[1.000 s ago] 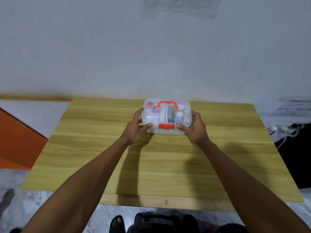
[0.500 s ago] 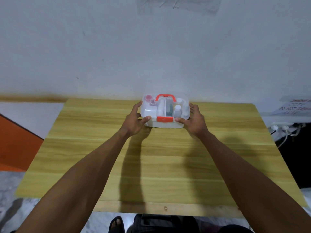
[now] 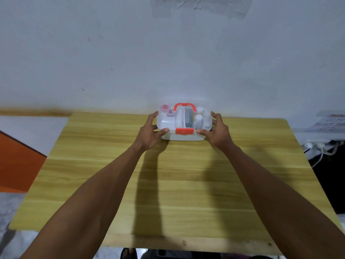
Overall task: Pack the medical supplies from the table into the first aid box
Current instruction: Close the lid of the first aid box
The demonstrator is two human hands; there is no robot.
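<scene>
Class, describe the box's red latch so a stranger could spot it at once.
At the far side of the wooden table sits a first aid box with a clear lid. The latch is the flat red tab at the middle of its near edge, unlike the arched red handle on top.

Wall (image 3: 93, 53), sign (image 3: 330, 124), orange panel (image 3: 16, 165)
Sheet (image 3: 199, 6) taped high on the wall; plugs (image 3: 313, 145) and cables (image 3: 321, 158) below the sign at right; panel at left.

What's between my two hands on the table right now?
The first aid box, gripped at its sides by the left hand and right hand; the head view shows it.
</scene>
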